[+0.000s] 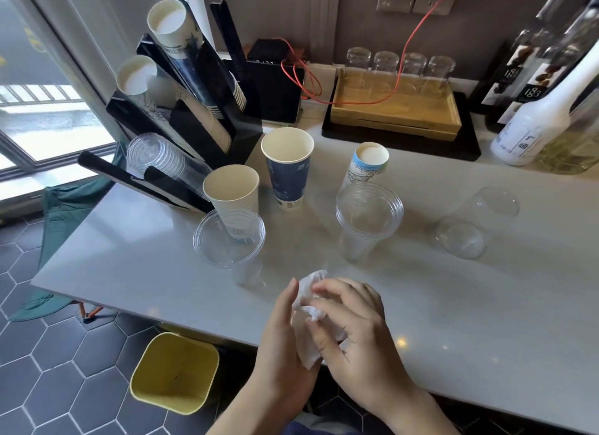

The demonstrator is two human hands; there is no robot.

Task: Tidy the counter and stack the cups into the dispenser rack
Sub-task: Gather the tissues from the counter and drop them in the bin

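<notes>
Both hands hold a crumpled white tissue over the counter's front edge: my left hand from the left, my right hand closed over it from the right. On the grey counter stand a white paper cup, a blue paper cup, an upside-down paper cup, a clear plastic cup and a stack of clear cups. Another clear cup lies on its side at the right. The black dispenser rack at the back left holds slanted rows of paper and clear cups.
A yellow bin sits on the tiled floor below the counter's front edge. At the back, a wooden tray carries upturned glasses, with a red cable across it. Bottles crowd the right rear corner. A black box stands behind the rack.
</notes>
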